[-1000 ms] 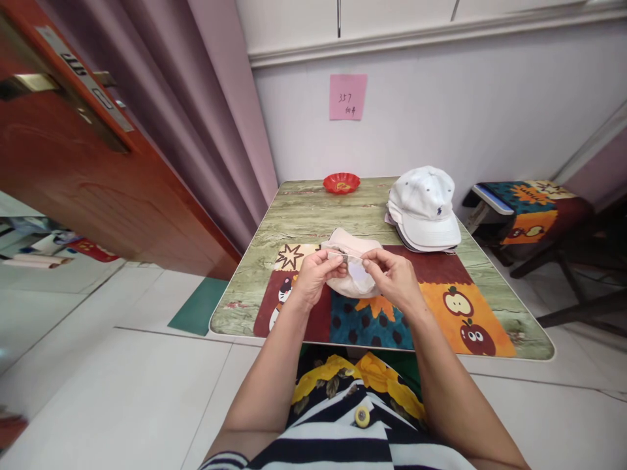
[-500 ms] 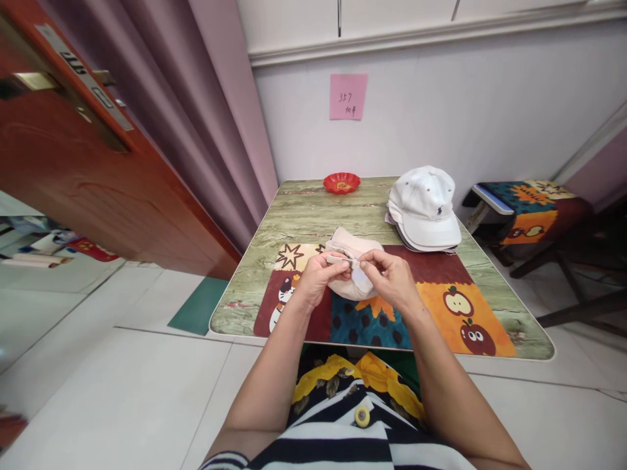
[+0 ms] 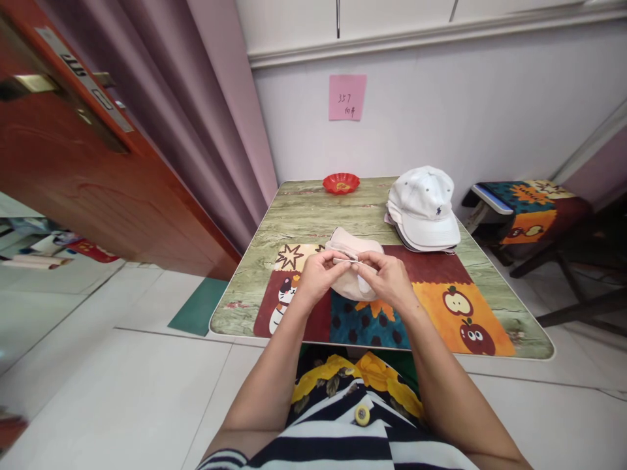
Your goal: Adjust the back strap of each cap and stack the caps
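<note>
A pale pink cap (image 3: pixel 349 288) lies on the patterned mat at the table's front middle, its brim pointing away from me. My left hand (image 3: pixel 316 277) pinches one end of the cap's narrow strap (image 3: pixel 341 260) between thumb and fingers. From the other side my right hand (image 3: pixel 389 277) closes on the strap, its fingertips almost meeting the left ones. A small buckle may sit between the fingertips, but they hide it. Some of the cap is covered by both hands.
A stack of caps, a white one (image 3: pixel 425 205) on top, stands at the table's back right. A red scalloped dish (image 3: pixel 341 183) sits near the wall. Beyond the table are a stool (image 3: pixel 531 212) on the right and a wooden door (image 3: pixel 108 176) on the left.
My right hand has moved slightly left, bringing its fingertips against those of my left hand at the strap. The cap has stayed almost in place.
</note>
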Demonstrator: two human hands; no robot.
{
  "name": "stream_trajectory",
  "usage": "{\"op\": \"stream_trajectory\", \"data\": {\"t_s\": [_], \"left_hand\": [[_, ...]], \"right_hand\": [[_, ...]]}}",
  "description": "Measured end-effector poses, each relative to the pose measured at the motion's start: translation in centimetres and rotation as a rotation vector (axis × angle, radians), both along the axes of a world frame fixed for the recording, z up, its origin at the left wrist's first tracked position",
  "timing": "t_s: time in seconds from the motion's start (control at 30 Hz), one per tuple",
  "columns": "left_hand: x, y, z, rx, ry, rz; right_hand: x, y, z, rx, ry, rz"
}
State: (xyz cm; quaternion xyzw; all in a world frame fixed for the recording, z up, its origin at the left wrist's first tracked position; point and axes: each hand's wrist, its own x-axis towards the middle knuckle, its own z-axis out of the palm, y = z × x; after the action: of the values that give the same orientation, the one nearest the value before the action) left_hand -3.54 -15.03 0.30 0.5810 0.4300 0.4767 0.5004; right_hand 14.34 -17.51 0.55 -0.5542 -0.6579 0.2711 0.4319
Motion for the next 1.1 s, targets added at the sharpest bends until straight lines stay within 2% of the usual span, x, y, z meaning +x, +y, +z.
{"op": "stream_trajectory", "data": {"t_s": [0.07, 0.13, 0.3, 0.4, 0.47, 0.53, 0.67, 0.8, 0.93, 1.1], "left_hand": [[-0.3, 0.1, 0.4, 0.158, 0.138, 0.110], [-0.5, 0.1, 0.9, 0.261, 0.246, 0.137], [-1.1, 0.3, 1.6, 0.293, 0.340, -0.121], [-1.6, 0.6, 1.7, 0.315, 0.369, -0.114], [-2.2, 0.9, 1.7, 0.296, 0.358, -0.076], [-2.8, 1.1, 1.5, 0.211, 0.321, -0.079], [-3.8, 1.2, 1.0, 0.004, 0.221, -0.197], [-4.2, 1.0, 0.9, -0.034, 0.176, -0.260], [-4.3, 0.9, 1.3, -0.070, 0.158, -0.260], [-4.4, 0.9, 1.3, -0.080, 0.132, -0.252]], "right_hand": [[0.0, 0.0, 0.0, 0.014, -0.016, -0.001], [-0.1, 0.0, 0.0, 0.011, -0.036, 0.006], [0.3, 0.2, 0.0, -0.007, -0.102, 0.028], [1.4, 0.4, -0.1, -0.060, -0.089, 0.086], [2.3, 0.5, -0.1, -0.102, -0.055, 0.164], [2.9, 0.6, -0.3, -0.136, 0.009, 0.236], [3.2, 0.9, -1.1, -0.185, 0.227, 0.324], [2.9, 1.3, -2.1, -0.110, 0.280, 0.242], [2.9, 1.7, -2.6, 0.008, 0.244, 0.170], [2.9, 1.6, -2.7, 0.049, 0.211, 0.148]]}}
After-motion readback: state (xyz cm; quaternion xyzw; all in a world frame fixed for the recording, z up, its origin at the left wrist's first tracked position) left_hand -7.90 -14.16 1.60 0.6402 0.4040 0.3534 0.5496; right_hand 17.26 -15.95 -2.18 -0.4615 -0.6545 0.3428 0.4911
